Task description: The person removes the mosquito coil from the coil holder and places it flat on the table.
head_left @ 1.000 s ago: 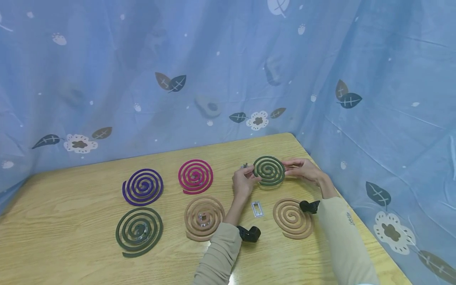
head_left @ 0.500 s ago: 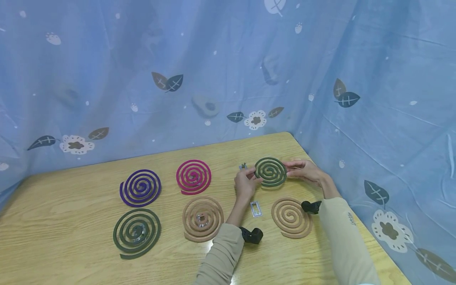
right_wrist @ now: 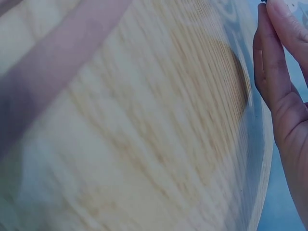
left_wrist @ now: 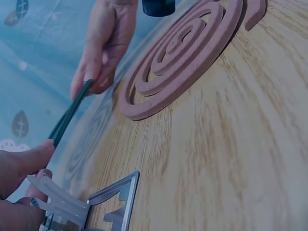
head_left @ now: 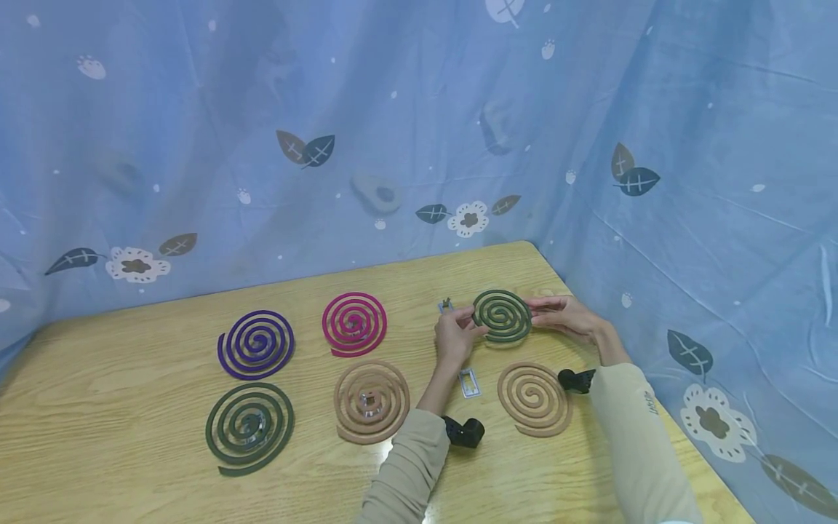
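Observation:
A dark green mosquito coil (head_left: 502, 316) is held above the table between both hands, tilted, its edge turned to the left wrist view. My left hand (head_left: 453, 338) pinches its left edge, thumb against the rim. At the opposite edge, my right hand (head_left: 564, 317) grips the coil with extended fingers and thumb. Close by the left hand lie two small metal coil stands: one (head_left: 445, 306) just behind it, partly hidden, and another (head_left: 469, 383) beside the wrist. Raised prongs show on a metal stand (left_wrist: 120, 202) in the left wrist view.
Nearest the right forearm lies a tan coil (head_left: 534, 399). Further left are a second tan coil (head_left: 372, 402), a magenta coil (head_left: 354, 324), a purple coil (head_left: 256, 345) and another green coil (head_left: 250, 429). Blue curtain (head_left: 393, 131) borders the table's back and right.
Both hands have shifted slightly to the right with the green coil between them. The metal stand behind the left hand shows more. The head view has drifted a little.

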`<state>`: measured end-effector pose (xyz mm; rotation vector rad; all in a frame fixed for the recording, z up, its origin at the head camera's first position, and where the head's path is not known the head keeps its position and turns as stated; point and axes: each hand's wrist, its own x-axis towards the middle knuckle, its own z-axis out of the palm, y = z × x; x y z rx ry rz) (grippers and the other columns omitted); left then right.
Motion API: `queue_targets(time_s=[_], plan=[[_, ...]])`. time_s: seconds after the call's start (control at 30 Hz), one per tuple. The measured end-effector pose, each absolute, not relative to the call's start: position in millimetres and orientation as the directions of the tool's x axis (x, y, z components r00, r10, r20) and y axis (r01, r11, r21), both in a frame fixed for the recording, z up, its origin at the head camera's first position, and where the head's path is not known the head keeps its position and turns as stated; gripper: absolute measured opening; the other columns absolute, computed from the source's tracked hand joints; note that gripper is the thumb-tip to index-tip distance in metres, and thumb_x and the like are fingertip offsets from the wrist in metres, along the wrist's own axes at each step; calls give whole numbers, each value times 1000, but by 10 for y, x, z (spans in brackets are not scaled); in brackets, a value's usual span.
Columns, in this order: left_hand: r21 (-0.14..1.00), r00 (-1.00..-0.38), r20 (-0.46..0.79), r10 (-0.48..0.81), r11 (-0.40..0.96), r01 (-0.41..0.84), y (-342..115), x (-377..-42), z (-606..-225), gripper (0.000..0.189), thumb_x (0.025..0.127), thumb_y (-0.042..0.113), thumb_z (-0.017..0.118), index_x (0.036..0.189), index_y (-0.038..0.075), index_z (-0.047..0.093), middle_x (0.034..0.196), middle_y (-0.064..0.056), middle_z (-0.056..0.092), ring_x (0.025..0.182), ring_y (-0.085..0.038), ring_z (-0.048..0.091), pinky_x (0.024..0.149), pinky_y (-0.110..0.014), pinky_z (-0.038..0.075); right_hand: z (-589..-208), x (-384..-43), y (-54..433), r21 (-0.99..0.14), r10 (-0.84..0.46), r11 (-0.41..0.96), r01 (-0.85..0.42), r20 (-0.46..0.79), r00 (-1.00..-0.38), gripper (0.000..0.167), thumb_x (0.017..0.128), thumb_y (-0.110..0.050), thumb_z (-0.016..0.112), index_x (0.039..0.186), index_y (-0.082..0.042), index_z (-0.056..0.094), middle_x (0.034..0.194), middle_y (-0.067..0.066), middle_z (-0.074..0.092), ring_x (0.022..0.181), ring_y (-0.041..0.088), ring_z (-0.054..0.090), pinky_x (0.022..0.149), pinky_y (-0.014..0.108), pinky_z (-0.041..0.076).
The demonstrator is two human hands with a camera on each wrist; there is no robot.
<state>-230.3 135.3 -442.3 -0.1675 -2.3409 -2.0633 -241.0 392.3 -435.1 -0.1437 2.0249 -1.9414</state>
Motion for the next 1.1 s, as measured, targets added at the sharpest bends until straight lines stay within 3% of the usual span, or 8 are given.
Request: queue_targets(time_s=[0.23, 0.4, 0.53, 0.77, 1.1], plan=[[989, -992, 90, 87, 114, 100, 1359, -2325, -4429, 41, 70, -9, 79, 109, -9, 66, 102, -18, 68, 91, -25, 65, 81, -20, 57, -4336, -2406, 3931, -984, -286, 47, 170, -177, -942, 39, 88, 13, 59, 126, 4, 58, 111, -6, 68, 101, 10, 64, 89, 27, 56], [986, -992, 89, 92, 136, 101, 1367, -2323, -4427, 42, 70, -12, 77, 110, -9, 65, 98, -18, 68, 88, -23, 66, 79, -20, 58, -4314, -2406, 3923, -982, -275, 56, 180, -188, -943, 45, 87, 14, 59, 131, 9, 51, 109, -4, 69, 100, 10, 65, 89, 29, 56], [986, -993, 82, 82, 141, 93, 1379, -2321, -4433, 42, 71, -13, 76, 111, -9, 65, 101, -19, 68, 90, -25, 66, 81, -21, 58, -4314, -2410, 3922, -982, -272, 62, 177, -187, -944, 50, 87, 14, 59, 134, 17, 41, 109, -4, 68, 98, 11, 65, 88, 28, 57], [986, -996, 62, 68, 151, 72, 1400, -2318, -4466, 43, 71, -16, 75, 112, -9, 65, 108, -20, 65, 98, -28, 63, 87, -22, 55, -4318, -2419, 3901, -981, -275, 76, 177, -192, -942, 54, 88, 14, 57, 135, 20, 33, 107, -3, 69, 96, 12, 66, 87, 28, 57], [978, -994, 87, 73, 185, 99, 1398, -2320, -4474, 42, 72, -16, 74, 112, -9, 64, 111, -21, 66, 100, -29, 64, 87, -23, 55, -4331, -2441, 3891, -985, -257, 64, 162, -173, -951, 48, 86, 18, 58, 131, 20, 41, 106, -3, 70, 93, 11, 66, 85, 27, 58]])
